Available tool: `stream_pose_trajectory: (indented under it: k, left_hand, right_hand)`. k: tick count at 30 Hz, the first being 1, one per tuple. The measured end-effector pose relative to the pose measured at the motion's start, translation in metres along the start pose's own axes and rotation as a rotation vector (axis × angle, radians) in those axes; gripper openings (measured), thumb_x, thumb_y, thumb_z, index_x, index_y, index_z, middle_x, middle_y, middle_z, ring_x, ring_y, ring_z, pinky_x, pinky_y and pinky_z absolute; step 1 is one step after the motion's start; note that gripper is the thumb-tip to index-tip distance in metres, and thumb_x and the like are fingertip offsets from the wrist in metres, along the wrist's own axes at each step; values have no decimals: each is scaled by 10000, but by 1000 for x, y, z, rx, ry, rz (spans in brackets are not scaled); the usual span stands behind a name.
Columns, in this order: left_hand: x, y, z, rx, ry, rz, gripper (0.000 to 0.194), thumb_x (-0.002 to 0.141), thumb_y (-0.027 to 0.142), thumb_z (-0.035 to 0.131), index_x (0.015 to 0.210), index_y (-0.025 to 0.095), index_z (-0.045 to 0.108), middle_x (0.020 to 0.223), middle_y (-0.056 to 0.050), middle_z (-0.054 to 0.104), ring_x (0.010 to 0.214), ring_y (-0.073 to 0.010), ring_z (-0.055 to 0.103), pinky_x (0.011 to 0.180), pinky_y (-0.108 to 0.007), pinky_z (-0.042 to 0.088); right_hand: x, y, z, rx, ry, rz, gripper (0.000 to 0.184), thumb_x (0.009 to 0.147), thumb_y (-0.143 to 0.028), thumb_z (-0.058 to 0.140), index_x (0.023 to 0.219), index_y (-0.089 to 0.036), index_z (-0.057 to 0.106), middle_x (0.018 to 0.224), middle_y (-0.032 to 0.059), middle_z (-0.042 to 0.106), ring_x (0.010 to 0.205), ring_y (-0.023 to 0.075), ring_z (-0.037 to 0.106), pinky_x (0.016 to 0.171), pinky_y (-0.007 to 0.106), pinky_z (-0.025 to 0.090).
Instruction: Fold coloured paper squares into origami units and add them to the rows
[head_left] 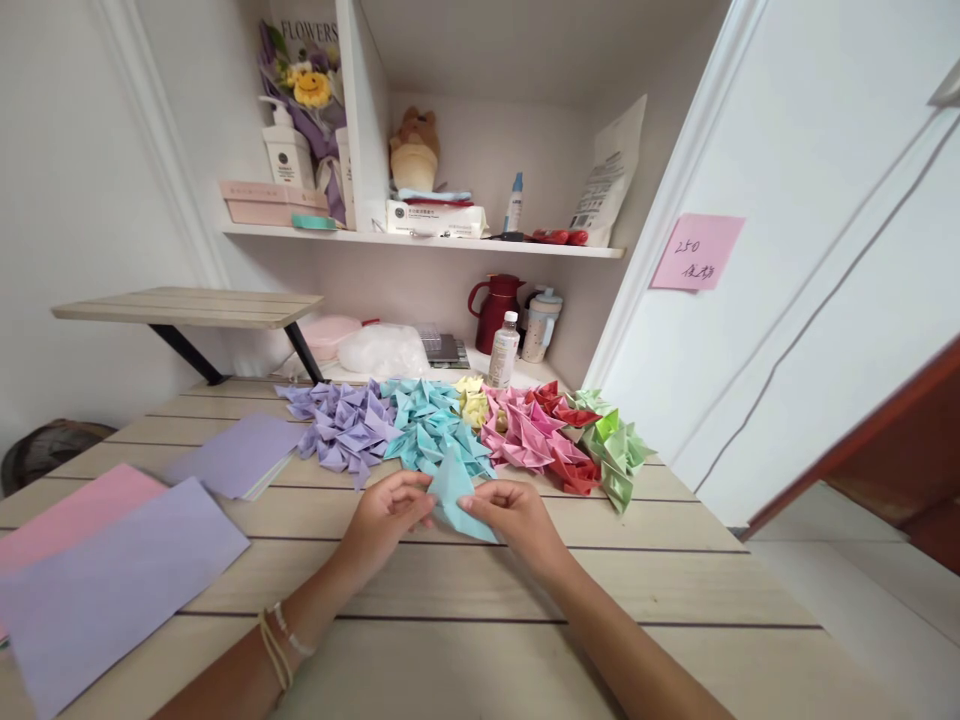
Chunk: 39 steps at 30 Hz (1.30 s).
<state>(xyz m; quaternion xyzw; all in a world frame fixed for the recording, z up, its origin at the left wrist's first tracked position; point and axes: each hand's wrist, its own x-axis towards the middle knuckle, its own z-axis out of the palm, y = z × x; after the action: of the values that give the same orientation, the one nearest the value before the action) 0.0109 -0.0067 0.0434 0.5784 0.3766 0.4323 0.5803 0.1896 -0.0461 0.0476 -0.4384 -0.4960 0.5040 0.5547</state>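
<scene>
A light blue folded paper (454, 492) is held up between my two hands, just over the table's slats. My left hand (390, 515) pinches its left edge between thumb and fingers. On the other side my right hand (511, 510) grips it, thumb lying across the front. Right behind it lies a pile of light blue folded paper pieces (427, 410). Purple folded pieces (349, 425) are heaped left of those. To the right are yellow pieces (472, 402), pink pieces (525, 430), red pieces (576, 473) and green pieces (619, 455).
Flat purple sheets (127, 580) and pink sheets (90, 510) lie at the left, with another purple stack (240, 455) behind. A small raised shelf (187, 307) stands back left. A bottle (504, 350) and a red jug (496, 305) stand behind the heaps.
</scene>
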Motion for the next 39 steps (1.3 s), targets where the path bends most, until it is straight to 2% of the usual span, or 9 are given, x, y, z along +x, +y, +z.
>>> stream_pose_trajectory:
  k: [3, 6, 10, 13, 17, 22, 27, 31, 39]
  left_hand:
    - [0, -1, 2, -49, -14, -35, 269, 646, 320, 709, 828, 146, 615, 550, 14, 627, 483, -129, 579, 477, -213, 394]
    - [-1, -3, 2, -109, -20, -31, 238, 630, 329, 727, 747, 148, 626, 521, 8, 625, 498, -126, 569, 515, -219, 414]
    - [1, -8, -1, -188, -35, -56, 246, 608, 344, 750, 716, 154, 636, 523, 14, 613, 491, -115, 546, 511, -213, 411]
    - [1, -8, -1, -219, -15, -53, 260, 599, 352, 756, 733, 156, 652, 557, 14, 616, 517, -110, 544, 531, -211, 419]
    - [-1, -3, 1, -222, 12, -44, 280, 584, 357, 764, 746, 151, 664, 593, 5, 629, 524, -111, 539, 533, -216, 426]
    - [-2, -1, 3, -245, 5, -71, 284, 574, 351, 772, 736, 145, 664, 582, 6, 626, 518, -106, 540, 527, -210, 433]
    - [-1, -2, 2, -226, 23, -67, 269, 582, 342, 767, 739, 147, 669, 595, -2, 637, 524, -111, 545, 523, -207, 432]
    - [-1, -1, 2, -221, 27, -61, 266, 590, 349, 762, 743, 149, 673, 586, 2, 631, 520, -111, 544, 520, -203, 425]
    - [0, -1, 1, -220, 32, -79, 272, 594, 346, 759, 754, 144, 670, 596, 1, 637, 521, -114, 552, 533, -211, 442]
  right_hand:
    - [0, 1, 1, 55, 25, 42, 283, 527, -363, 795, 538, -149, 609, 449, -54, 480, 434, 62, 352, 441, 208, 270]
    - [-1, 4, 0, 151, 10, 128, 322, 541, -400, 785, 531, -154, 578, 434, -66, 451, 413, 53, 343, 420, 189, 265]
    - [-4, 3, 0, 301, -122, 262, 343, 625, -457, 729, 608, -146, 585, 539, -27, 546, 477, 75, 476, 467, 182, 376]
    - [-5, 1, 1, 342, -188, 297, 314, 667, -435, 711, 683, -146, 590, 603, -2, 599, 526, 93, 547, 491, 182, 426]
    - [-7, -1, 2, 401, -211, 292, 292, 681, -406, 710, 697, -157, 557, 672, 0, 624, 561, 99, 581, 491, 180, 453]
    - [-7, -2, 3, 342, -234, 282, 311, 685, -424, 700, 720, -144, 569, 706, 25, 649, 588, 110, 597, 528, 202, 475]
    - [-8, -2, 3, 359, -211, 267, 309, 681, -438, 698, 728, -168, 554, 666, -9, 628, 553, 102, 589, 486, 181, 459]
    - [-8, -2, 2, 322, -223, 262, 306, 687, -422, 700, 799, -162, 583, 704, 12, 644, 593, 108, 602, 511, 185, 474]
    - [-5, -4, 3, 246, -152, 235, 366, 682, -466, 684, 872, -172, 578, 652, -1, 631, 561, 117, 602, 497, 199, 477]
